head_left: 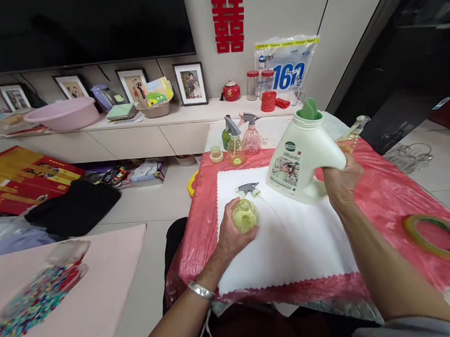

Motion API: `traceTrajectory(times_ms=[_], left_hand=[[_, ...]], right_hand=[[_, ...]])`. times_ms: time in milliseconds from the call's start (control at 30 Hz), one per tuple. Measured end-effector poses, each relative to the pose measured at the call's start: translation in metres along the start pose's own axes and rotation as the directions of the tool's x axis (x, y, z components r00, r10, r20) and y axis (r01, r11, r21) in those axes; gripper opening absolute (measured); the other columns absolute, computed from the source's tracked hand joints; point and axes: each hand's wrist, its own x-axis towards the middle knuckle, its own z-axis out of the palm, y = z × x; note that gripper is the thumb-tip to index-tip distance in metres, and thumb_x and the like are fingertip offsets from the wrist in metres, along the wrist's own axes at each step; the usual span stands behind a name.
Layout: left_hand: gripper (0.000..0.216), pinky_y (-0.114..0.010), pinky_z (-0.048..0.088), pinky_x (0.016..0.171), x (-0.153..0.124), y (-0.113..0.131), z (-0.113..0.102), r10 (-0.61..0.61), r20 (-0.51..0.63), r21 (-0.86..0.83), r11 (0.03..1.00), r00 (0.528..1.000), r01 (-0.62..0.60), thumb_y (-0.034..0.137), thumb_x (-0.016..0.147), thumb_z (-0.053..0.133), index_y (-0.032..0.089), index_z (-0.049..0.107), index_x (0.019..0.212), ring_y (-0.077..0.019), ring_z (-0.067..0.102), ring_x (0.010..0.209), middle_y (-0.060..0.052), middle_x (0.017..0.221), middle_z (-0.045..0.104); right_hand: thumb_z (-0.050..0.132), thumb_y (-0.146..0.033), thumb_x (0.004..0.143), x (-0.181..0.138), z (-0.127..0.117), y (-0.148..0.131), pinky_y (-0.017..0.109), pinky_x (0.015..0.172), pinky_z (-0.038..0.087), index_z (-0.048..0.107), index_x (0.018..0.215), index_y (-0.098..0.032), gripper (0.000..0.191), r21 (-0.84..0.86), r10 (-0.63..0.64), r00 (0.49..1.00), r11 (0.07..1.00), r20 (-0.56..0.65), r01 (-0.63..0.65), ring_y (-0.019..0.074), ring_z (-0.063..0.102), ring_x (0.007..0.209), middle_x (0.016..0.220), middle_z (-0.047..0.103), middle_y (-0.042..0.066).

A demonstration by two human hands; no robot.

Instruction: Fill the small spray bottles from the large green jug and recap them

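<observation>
My left hand (pixel 230 231) is wrapped round a small yellow-green spray bottle (pixel 245 215), whose mouth is uncovered and faces up. A grey trigger spray head (pixel 248 189) lies just behind it, its thin tube trailing over a white cloth (pixel 285 246). On the right, my right hand (pixel 342 177) grips the handle of a big pale-green laundry detergent jug (pixel 295 154). This jug has no cap on, and a green spout (pixel 310 108) shows in its neck. It is close to upright; I cannot tell whether its base touches the cloth.
Behind the cloth stand a clear yellow spray bottle (pixel 235 150), a pink one (pixel 251 137), a green one (pixel 226 137) and a cap (pixel 216 154). Another sprayer (pixel 353 131) stands behind the jug. A tape roll (pixel 437 235) lies on the red table cover (pixel 385 195) at right.
</observation>
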Motion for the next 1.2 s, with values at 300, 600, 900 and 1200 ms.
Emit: traceTrajectory(times_ms=[300, 600, 900, 1200], left_hand=[[0.078, -0.058, 0.054, 0.104, -0.001, 0.008, -0.002, -0.015, 0.038, -0.022, 1.000, 0.999, 0.016, 0.030, 0.066, 0.080, 0.030, 0.044, 0.136, -0.0328, 0.064, 0.121, -0.009, 0.130, 0.062], [0.079, -0.059, 0.048, 0.111, -0.001, 0.007, -0.001, -0.051, 0.026, -0.061, 0.997, 0.998, 0.053, 0.030, 0.064, 0.079, 0.026, 0.045, 0.134, -0.0329, 0.061, 0.125, -0.010, 0.132, 0.060], [0.080, -0.062, 0.052, 0.107, 0.000, 0.001, 0.000, -0.013, 0.033, -0.094, 0.995, 0.999, 0.016, 0.033, 0.063, 0.079, 0.032, 0.043, 0.135, -0.0348, 0.062, 0.124, -0.008, 0.132, 0.061], [0.081, -0.054, 0.050, 0.110, 0.000, 0.006, -0.002, -0.012, 0.058, 0.013, 1.000, 0.998, 0.011, 0.025, 0.064, 0.081, 0.024, 0.043, 0.136, -0.0323, 0.061, 0.125, -0.011, 0.133, 0.060]], right_hand=[[0.060, -0.054, 0.072, -0.029, -0.044, -0.015, 0.056, 0.102, 0.043, 0.061, 0.136, -0.014, 0.075, -0.154, -0.198, 0.973, 0.964, 0.121, 0.215, 0.0379, 0.056, 0.115, 0.126, 0.060, 0.015], [0.053, -0.027, 0.100, -0.109, 0.009, -0.046, 0.032, 0.086, 0.055, 0.067, 0.109, -0.014, 0.022, -0.015, -0.368, 0.716, 0.884, 0.593, 0.468, 0.0189, 0.062, 0.092, 0.106, 0.064, 0.010], [0.064, -0.043, 0.106, -0.110, 0.080, -0.070, 0.038, 0.097, 0.055, 0.063, 0.120, -0.011, 0.035, -0.287, 0.059, 0.558, 0.899, 0.828, 0.331, 0.0193, 0.060, 0.107, 0.117, 0.059, 0.010], [0.066, -0.041, 0.087, -0.079, 0.039, -0.094, 0.041, 0.099, 0.046, 0.063, 0.098, -0.009, 0.034, -0.048, -0.021, 0.777, 0.997, 0.629, 0.066, 0.0256, 0.057, 0.100, 0.108, 0.059, 0.017]])
